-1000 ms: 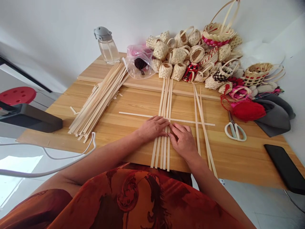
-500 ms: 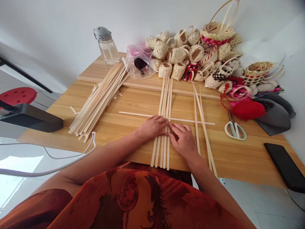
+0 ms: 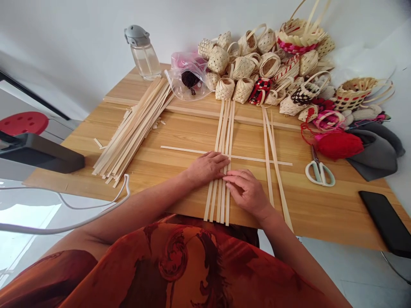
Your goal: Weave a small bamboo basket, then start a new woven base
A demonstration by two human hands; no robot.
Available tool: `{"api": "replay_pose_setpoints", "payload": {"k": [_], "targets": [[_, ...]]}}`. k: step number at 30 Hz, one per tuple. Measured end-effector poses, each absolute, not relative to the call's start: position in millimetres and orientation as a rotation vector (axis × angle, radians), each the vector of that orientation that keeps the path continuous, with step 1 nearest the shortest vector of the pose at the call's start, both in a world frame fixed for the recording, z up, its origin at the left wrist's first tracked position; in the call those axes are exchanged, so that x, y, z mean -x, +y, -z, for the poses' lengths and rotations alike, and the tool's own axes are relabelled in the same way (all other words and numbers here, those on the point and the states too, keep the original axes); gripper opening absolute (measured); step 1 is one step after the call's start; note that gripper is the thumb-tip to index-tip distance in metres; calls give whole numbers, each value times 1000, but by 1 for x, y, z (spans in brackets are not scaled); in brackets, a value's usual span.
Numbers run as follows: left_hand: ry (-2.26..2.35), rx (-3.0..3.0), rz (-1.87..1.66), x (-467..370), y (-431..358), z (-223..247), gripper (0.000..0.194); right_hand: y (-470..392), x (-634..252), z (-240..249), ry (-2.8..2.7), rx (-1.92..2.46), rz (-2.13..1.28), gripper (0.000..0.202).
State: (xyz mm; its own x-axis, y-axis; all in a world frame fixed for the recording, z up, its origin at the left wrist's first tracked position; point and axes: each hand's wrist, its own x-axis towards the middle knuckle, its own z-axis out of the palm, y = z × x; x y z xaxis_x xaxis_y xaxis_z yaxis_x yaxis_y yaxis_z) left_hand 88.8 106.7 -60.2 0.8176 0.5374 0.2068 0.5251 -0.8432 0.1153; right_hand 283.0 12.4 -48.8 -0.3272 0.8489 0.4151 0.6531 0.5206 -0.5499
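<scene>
Pale, skinny, flat strips (image 3: 218,205) lie side by side mid desk (image 3: 327,209), one crosswise strip (image 3: 250,159) meeting them. Left hand (image 3: 208,167) rests flat on top, fingers together; right hand (image 3: 247,190) has curled fingertips there, can't tell if pinching.

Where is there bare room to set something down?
Between the bundled flat tan strips and the pale central strips, behind the thin crosswise strip; also in front of the white-handled metal scissors, left of the flat black phone. Crowded: the back right, with small cream woven baskets.
</scene>
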Motion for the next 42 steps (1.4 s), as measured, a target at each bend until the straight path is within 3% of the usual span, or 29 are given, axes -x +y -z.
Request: {"api": "replay_pose_setpoints", "payload": {"k": [16,42], "targets": [[882,-2886,-324,-90,104,56,49,11,-284,64,-2211,1228,-188,26],[915,-2914,-276,-91,100,49,43,12,-285,66,-2215,1272,-221,28]]}}
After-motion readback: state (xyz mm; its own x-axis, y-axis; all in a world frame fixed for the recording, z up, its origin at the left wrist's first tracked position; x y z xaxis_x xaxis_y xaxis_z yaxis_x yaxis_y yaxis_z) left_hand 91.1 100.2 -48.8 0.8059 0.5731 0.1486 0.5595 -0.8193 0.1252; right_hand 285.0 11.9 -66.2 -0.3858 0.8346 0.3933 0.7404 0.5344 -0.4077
